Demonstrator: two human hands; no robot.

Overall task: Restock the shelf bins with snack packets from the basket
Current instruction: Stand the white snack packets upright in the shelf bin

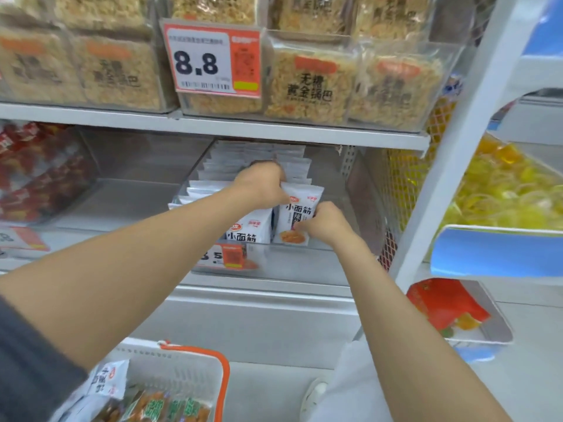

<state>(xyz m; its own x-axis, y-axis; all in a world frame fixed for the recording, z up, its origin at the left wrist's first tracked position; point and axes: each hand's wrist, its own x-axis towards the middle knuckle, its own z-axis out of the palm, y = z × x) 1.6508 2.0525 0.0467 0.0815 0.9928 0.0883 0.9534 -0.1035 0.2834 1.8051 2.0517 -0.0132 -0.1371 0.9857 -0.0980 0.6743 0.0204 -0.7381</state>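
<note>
While outstretched into bin [329,258], left hand [262,184] grips packet [297,210] top, right hand [326,222] pinches its side.

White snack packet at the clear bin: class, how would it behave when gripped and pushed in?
Probably light: the right hand pinches the white packet by one edge. Likely floppy film, its sealed top looks thin. Apt to tip alone; neighbouring packets stand packed together.
</note>
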